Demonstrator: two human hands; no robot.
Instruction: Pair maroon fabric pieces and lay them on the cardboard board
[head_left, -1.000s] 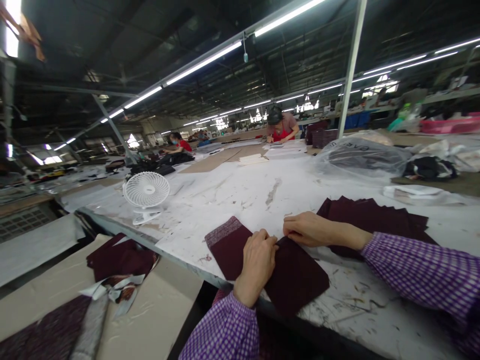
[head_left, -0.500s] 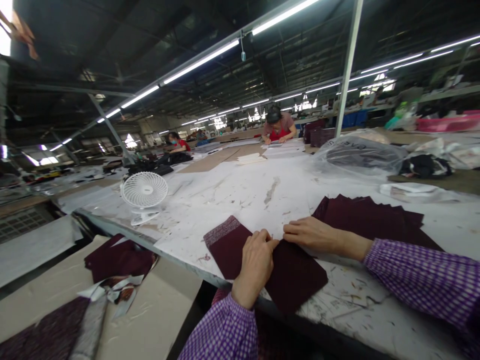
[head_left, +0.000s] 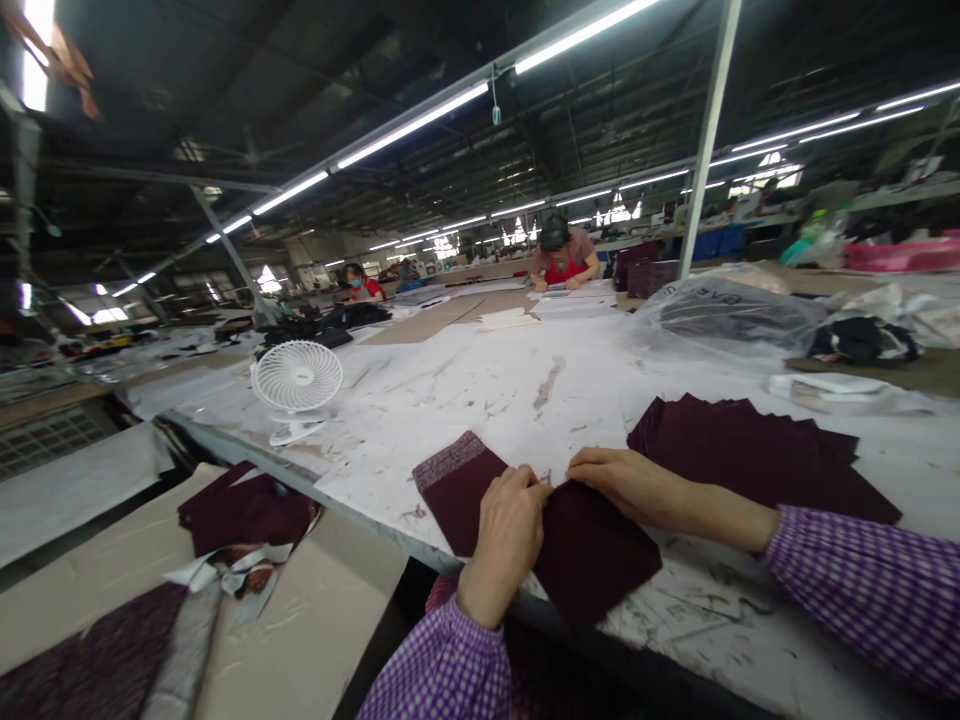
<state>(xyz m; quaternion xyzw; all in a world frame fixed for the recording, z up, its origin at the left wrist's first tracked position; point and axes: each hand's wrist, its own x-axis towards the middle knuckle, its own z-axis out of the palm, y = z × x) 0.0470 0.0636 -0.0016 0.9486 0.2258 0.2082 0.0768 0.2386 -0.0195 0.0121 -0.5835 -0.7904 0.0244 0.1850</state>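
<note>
Near the table's front edge, a dark maroon fabric piece hangs a little over the rim. With fingers closed, my left hand pinches its upper left corner. My right hand grips the top edge close by, thumb and fingers pressed together; the fingertips are partly hidden. Left of my left hand lies a maroon stack of cut fabric with a speckled grey strip at its far end. Beyond my right wrist, a fanned pile of maroon fabric pieces rests on the white table covering.
A white fan stands at the table's left edge. Clear plastic bags lie at the back right, near a metal post. Lower left, more maroon cloth lies on a beige surface. Two co-workers bend over tables farther off.
The view has shifted slightly, so the scene sits a little farther right. My right wrist and sleeve have moved right. Both hands stay on the maroon fabric piece.
</note>
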